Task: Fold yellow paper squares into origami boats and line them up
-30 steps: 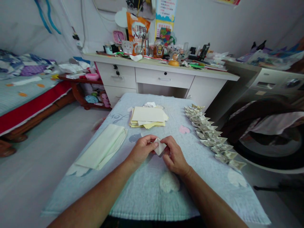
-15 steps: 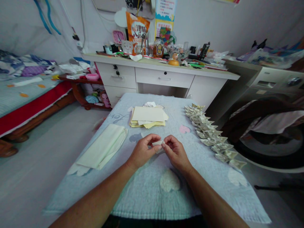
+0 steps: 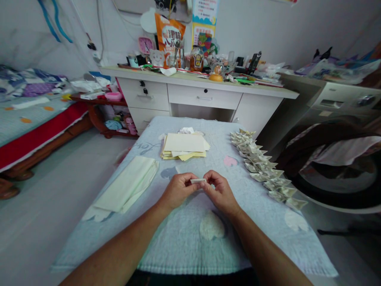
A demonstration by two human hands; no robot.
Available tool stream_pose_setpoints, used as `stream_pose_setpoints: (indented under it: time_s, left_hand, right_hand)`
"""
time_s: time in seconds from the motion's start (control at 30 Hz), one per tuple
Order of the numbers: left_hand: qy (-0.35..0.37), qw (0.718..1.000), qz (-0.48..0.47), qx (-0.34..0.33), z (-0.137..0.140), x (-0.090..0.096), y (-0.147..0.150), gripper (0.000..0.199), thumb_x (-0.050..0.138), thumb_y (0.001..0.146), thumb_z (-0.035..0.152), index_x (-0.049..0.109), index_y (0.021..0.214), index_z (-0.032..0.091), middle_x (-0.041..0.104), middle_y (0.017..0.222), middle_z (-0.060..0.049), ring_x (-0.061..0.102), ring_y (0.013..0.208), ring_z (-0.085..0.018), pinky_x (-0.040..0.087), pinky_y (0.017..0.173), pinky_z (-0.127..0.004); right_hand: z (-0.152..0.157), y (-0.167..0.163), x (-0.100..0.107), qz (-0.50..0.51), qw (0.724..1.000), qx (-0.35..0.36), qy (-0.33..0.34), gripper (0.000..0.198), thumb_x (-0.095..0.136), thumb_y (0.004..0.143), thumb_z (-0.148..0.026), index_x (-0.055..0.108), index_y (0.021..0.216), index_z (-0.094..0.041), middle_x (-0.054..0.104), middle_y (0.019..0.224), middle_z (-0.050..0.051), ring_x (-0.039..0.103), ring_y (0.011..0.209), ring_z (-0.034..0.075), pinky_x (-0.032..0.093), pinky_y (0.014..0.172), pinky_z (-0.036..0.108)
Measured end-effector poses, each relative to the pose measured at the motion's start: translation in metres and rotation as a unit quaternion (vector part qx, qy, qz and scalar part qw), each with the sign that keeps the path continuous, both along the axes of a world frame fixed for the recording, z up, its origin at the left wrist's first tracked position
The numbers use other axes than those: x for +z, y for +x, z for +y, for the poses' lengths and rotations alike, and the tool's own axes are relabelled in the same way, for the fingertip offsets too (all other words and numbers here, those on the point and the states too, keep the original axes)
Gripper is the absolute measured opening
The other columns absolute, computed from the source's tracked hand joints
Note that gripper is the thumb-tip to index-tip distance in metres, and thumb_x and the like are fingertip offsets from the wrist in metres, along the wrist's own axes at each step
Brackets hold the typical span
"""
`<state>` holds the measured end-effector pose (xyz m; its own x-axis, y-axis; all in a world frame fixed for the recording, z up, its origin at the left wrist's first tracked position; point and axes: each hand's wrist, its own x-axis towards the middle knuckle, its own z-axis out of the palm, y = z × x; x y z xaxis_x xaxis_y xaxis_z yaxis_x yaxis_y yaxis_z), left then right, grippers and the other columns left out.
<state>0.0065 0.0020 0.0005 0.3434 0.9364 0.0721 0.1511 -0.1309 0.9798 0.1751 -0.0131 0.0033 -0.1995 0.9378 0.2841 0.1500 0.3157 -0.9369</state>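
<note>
Between my fingertips is a small folded piece of paper (image 3: 197,181), pale and narrow, seen nearly edge-on. My left hand (image 3: 180,190) pinches its left end, and my right hand (image 3: 219,190) grips the right end with thumb and fingers. Both hands hover over the cloth-covered table (image 3: 184,238). Beyond them lies a stack of cream and yellow paper sheets (image 3: 184,143). A folded pale green paper bundle (image 3: 127,184) rests to the left. Along the right side stand rows of folded paper pieces with pointed tips (image 3: 258,159).
Behind the table is a white desk (image 3: 149,95) crowded with jars, a pink clock (image 3: 145,45) and an orange snack bag (image 3: 169,39). A washing machine (image 3: 336,103) stands at the right, a bed (image 3: 32,115) at the left. Crumpled white tissue (image 3: 186,130) sits behind the paper stack.
The folded paper has turned so that its thin edge shows instead of its face. My fingers have shifted slightly around it. The whole view has moved a little.
</note>
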Motion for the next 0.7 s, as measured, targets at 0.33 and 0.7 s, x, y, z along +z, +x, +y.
stream_pose_setpoints:
  time_s: [0.33,0.7]
  left_hand:
    - [0.001,0.999,0.037,-0.024,0.0033,-0.0030,-0.0007,0.030,0.065,0.078,0.041,0.063,0.071,0.013,0.051,0.061,0.003,0.045,0.058,-0.010,0.033,0.055,-0.021]
    - [0.000,0.998,0.035,-0.047,0.0036,-0.0035,0.0016,0.027,0.068,0.075,0.040,0.064,0.081,0.013,0.050,0.065,0.004,0.044,0.059,-0.010,0.033,0.055,-0.021]
  right_hand:
    - [0.0018,0.0012,-0.0018,0.011,1.000,-0.015,-0.019,0.022,0.060,0.086,-0.037,0.057,0.076,-0.018,0.052,0.068,-0.002,0.045,0.064,0.011,0.036,0.062,0.024]
    - [0.0026,0.0029,0.0036,0.006,1.000,-0.019,-0.018,0.024,0.061,0.085,-0.037,0.059,0.072,-0.017,0.051,0.066,-0.002,0.046,0.064,0.012,0.035,0.061,0.024]
